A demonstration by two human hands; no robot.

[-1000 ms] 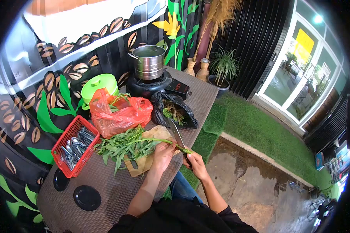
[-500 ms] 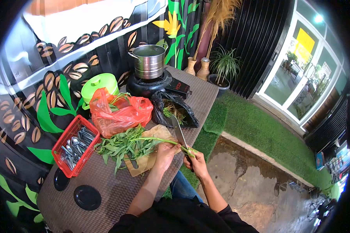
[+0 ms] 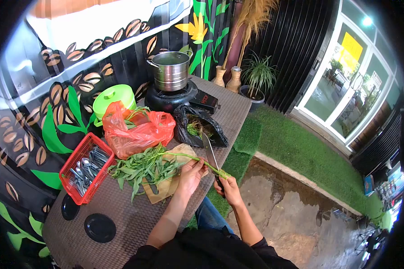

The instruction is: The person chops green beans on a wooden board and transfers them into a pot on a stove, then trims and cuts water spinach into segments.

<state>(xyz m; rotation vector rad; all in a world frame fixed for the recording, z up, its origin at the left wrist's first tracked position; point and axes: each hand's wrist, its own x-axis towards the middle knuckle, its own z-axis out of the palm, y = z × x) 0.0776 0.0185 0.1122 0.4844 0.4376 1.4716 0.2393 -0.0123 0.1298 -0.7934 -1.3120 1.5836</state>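
Observation:
My left hand [image 3: 191, 175] pinches a long green stem [image 3: 182, 154] of a leafy vegetable, whose end runs across to the right. My right hand [image 3: 231, 191] is wrapped round the black handle of a knife [image 3: 208, 148], blade pointing up and away. The stem's end reaches that hand's thumb and crosses the knife near the handle. Leafy greens [image 3: 137, 170] lie in a heap left of my left hand, partly over a wooden cutting board [image 3: 159, 196]. Past the blade tip, an open black plastic bag [image 3: 217, 136] holds plant scraps [image 3: 195, 127].
A red plastic bag [image 3: 137, 136] sits behind the greens. To the left stand a red basket [image 3: 89, 188] of cutlery and two black discs [image 3: 100, 227]. A steel pot [image 3: 170, 76] is on a portable stove [image 3: 166, 101], near a lidded green pot [image 3: 114, 98]. The table edge [image 3: 238, 130] runs along the right.
The fingers of my left hand have loosened slightly along the stem, and the stem now lies straighter toward my right hand. The knife has shifted slightly right. Other things stay in place.

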